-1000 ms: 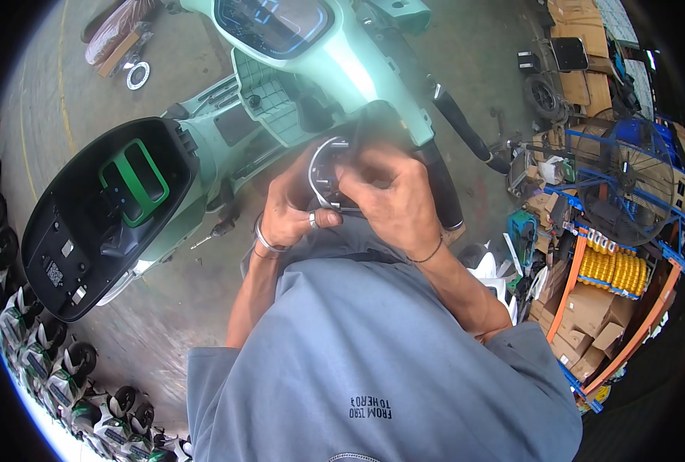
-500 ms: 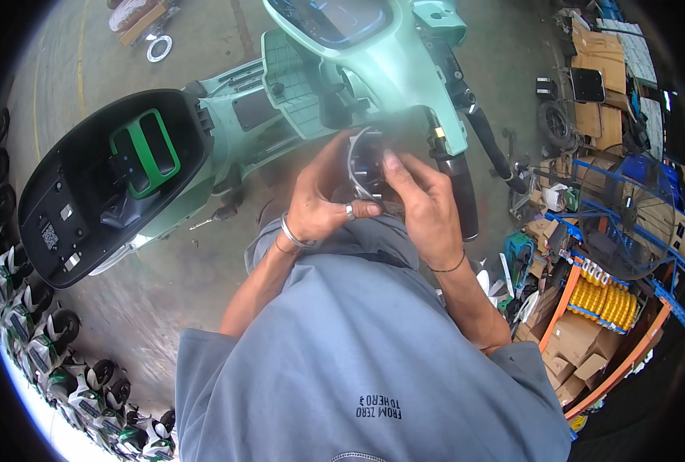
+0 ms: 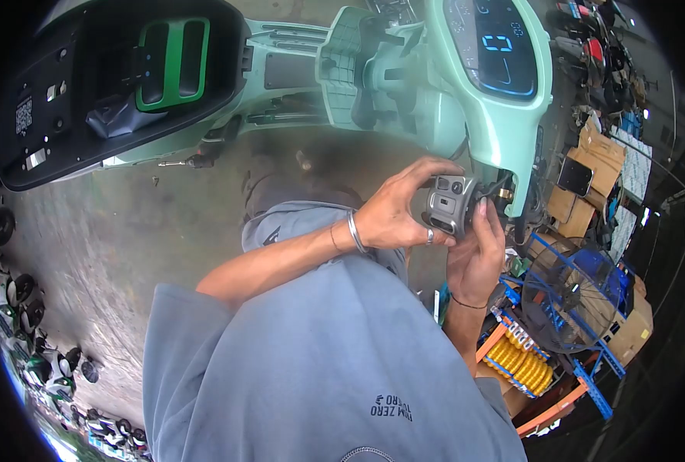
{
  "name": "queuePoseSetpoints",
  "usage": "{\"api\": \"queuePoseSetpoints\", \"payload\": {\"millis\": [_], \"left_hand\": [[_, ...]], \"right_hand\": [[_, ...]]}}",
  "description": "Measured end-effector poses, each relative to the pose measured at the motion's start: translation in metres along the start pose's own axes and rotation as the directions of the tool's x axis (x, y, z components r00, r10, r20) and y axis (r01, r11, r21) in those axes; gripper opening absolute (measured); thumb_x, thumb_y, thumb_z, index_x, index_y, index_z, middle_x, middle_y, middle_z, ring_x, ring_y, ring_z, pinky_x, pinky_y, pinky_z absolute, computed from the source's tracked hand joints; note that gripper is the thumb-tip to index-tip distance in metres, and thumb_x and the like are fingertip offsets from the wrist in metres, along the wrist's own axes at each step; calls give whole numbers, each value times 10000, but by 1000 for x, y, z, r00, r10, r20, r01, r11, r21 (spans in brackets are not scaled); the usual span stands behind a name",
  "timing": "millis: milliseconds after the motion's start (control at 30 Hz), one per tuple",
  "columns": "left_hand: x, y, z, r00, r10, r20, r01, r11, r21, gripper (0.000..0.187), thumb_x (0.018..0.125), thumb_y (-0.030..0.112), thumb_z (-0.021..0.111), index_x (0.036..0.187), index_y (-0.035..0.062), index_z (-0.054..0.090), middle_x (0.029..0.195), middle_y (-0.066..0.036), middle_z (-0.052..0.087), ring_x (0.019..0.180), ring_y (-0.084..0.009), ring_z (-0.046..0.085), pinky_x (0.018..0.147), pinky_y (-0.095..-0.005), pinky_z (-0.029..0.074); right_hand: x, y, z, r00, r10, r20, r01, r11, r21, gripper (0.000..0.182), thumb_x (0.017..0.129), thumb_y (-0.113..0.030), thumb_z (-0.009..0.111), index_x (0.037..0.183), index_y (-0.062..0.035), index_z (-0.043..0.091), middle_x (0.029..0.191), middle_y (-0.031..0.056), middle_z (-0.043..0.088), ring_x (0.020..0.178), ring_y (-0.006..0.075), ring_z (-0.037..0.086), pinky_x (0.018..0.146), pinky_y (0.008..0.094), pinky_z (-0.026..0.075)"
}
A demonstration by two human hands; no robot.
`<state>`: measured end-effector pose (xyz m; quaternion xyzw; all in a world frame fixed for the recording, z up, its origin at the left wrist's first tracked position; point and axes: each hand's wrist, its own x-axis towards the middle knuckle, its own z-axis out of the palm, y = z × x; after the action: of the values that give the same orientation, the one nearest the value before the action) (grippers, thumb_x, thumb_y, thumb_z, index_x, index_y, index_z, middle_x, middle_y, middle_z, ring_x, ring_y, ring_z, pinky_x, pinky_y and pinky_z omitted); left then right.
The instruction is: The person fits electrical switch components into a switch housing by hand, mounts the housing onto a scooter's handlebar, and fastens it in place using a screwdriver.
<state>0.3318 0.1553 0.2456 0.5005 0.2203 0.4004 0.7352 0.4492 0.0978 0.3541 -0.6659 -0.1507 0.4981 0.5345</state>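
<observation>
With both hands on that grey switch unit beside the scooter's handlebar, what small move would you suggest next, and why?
Probably ease the grey plastic switch housing toward the mint-green scooter handlebar cover. The left hand grips it from the side, the right hand supports it from below, and cables seem to run from it into the cover, so it looks not yet seated.

Bare concrete floor [image 3: 127,231] spreads at nine o'clock; a blue fan [image 3: 581,296] and cardboard boxes [image 3: 596,154] crowd three to four o'clock.
</observation>
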Motion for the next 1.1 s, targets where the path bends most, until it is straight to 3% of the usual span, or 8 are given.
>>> {"api": "queuePoseSetpoints", "payload": {"millis": [433, 700, 767, 800, 833, 933, 1033, 1100], "left_hand": [[-2, 1, -4, 998, 65, -13, -65, 998, 4, 883, 597, 253, 938, 1363, 51, 548, 1276, -131, 615, 1187, -289, 611, 1027, -404, 492], [-1, -2, -7, 998, 36, 59, -37, 999, 28, 924, 600, 227, 944, 1387, 5, 515, 1323, -147, 592, 1223, -269, 589, 1072, -401, 459], [-1, -2, -5, 995, -45, 87, 65, 968, -242, 929, 641, 282, 939, 1383, -40, 483, 1326, -192, 580, 1226, -299, 589, 1061, -400, 464], [1, 5, -7, 986, -78, 150, 112, 965, -236, 914, 675, 206, 925, 1413, -34, 441, 1357, -172, 553, 1289, -273, 533, 1114, -402, 406], [0, 3, -8, 981, -83, 175, 123, 965, -232, 914, 675, 206, 925, 1413, -34, 441, 1357, -172, 553, 1289, -273, 533, 1114, -402, 406], [5, 4, -20, 952, -178, 249, 292, 773, -564, 915, 708, 190, 895, 1453, 0, 399, 1420, -124, 489, 1349, -238, 446, 1165, -402, 308], [7, 0, -23, 951, -222, 214, 306, 771, -559, 979, 697, 417, 876, 1448, -12, 416, 1382, -123, 525, 1302, -223, 481, 1102, -365, 359], [9, 2, -27, 945, -231, 233, 323, 774, -544, 966, 722, 480, 835, 1446, -7, 422, 1364, -121, 537, 1272, -225, 500, 1064, -366, 391]], "right_hand": [[3, -7, 2, 999, -32, -16, 29, 986, -163, 233, 1017, -160, 548, 1152, 24, 592, 1080, 102, 655, 1004, 178, 637, 844, 323, 515], [1, -12, 16, 994, -77, -78, 50, 952, -302, 204, 983, -148, 621, 1033, 46, 660, 963, 50, 656, 862, 96, 586, 776, 256, 488], [0, -15, 11, 992, -114, -57, 77, 890, -449, 204, 977, -152, 631, 987, 47, 676, 893, 30, 650, 826, 77, 554, 746, 232, 450], [1, -19, 11, 992, -105, -63, 62, 872, -485, 213, 973, -159, 639, 948, 47, 686, 846, 15, 642, 799, 62, 526, 726, 218, 421], [0, -20, 14, 991, -120, -51, 75, 845, -529, 263, 984, -196, 634, 959, 62, 682, 882, 40, 657, 807, 84, 544, 738, 237, 433], [-1, -18, 14, 970, -240, 50, 217, 747, -629, 366, 1008, -271, 607, 993, 89, 670, 967, 92, 656, 844, 146, 574, 764, 278, 452], [3, -7, 6, 975, -221, 11, 190, 809, -556, 305, 986, -226, 645, 999, 77, 680, 1000, 102, 653, 885, 163, 603, 797, 283, 470], [3, 10, 10, 939, -343, -1, 288, 793, -537, 284, 966, -203, 675, 1054, 66, 659, 1022, 102, 646, 886, 164, 618, 810, 300, 493]]}}
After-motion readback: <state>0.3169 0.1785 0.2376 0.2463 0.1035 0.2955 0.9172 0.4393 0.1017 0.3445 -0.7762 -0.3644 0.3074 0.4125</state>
